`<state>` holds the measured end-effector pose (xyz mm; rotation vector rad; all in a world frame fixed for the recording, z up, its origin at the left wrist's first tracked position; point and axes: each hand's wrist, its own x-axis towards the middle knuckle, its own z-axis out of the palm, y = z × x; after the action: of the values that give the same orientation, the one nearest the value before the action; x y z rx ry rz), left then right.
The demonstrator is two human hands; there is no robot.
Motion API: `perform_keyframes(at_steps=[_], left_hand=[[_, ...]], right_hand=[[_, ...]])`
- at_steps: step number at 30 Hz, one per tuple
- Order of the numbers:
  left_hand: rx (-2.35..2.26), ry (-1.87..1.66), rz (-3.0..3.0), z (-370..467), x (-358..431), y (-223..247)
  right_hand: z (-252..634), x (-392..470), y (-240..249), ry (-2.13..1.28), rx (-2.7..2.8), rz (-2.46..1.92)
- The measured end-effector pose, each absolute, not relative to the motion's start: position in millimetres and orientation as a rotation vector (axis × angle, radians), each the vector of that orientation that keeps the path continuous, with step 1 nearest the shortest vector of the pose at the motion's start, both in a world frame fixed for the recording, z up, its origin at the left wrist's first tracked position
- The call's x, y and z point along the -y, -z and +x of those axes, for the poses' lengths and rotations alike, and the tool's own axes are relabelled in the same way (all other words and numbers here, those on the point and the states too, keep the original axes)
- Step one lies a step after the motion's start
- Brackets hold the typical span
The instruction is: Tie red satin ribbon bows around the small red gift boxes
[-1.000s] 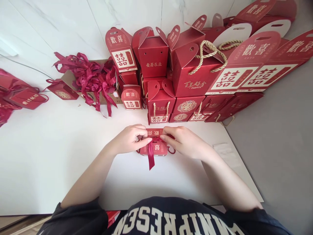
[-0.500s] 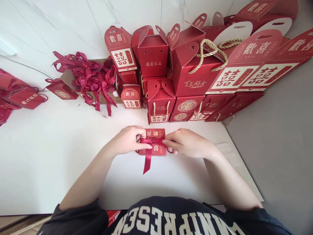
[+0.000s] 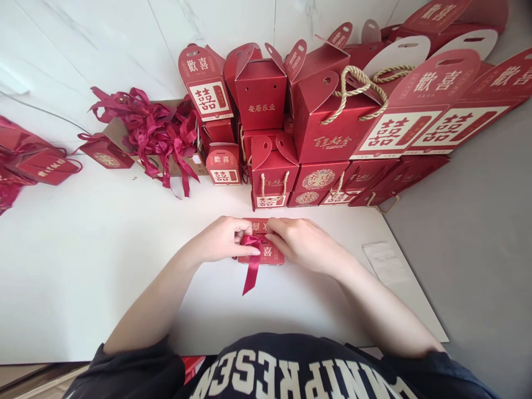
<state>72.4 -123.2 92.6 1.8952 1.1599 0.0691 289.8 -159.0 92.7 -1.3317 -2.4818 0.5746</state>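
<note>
On the white table lies a small red gift box point(image 3: 272, 256) with gold characters, partly covered by both hands. A dark pink ribbon point(image 3: 251, 274) crosses its top, and one loose end hangs toward my body. My left hand point(image 3: 228, 239) pinches the ribbon at the box's left side, thumb pointing right. From the right, my right hand point(image 3: 293, 239) closes its thumb and fingers on the ribbon near the middle of the box. The fingertips of the two hands are close together. How the ribbon is looped between them is partly hidden.
Stacked red gift boxes point(image 3: 324, 133), some with gold rope handles, stand along the back and right. A cardboard box point(image 3: 145, 165) of tangled ribbons point(image 3: 152, 124) sits back left. More red boxes point(image 3: 45, 163) lie far left. Pale paper point(image 3: 380, 261) lies near the right edge.
My right hand has moved left along the ribbon to the middle of the box, near my left fingertips. The ribbon portion stretched to the right is no longer visible.
</note>
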Motion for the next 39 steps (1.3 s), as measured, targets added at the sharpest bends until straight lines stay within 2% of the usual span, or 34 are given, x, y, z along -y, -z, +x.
perform_keyframes(at_steps=[9,15,20,28,34,39], left_hand=[[-1.116,-0.073,1.967,72,122,-93],[-1.048,-0.144,1.808,71,122,-94],[-1.097,-0.195,1.717,74,124,-91],[-1.056,-0.134,1.734,73,121,-93],[-1.021,-0.149,1.74,72,120,-89],[-1.044,-0.15,1.767,72,120,-87]], right_hand=[[285,150,-89,-0.961,2.226,-1.541],[297,148,-89,-1.38,2.106,-1.448],[306,148,-90,-1.59,2.109,-1.438],[334,145,-106,-1.505,2.479,-1.265],[328,138,-101,-1.141,2.19,-1.179],[313,133,-84,-1.323,2.156,-1.082]])
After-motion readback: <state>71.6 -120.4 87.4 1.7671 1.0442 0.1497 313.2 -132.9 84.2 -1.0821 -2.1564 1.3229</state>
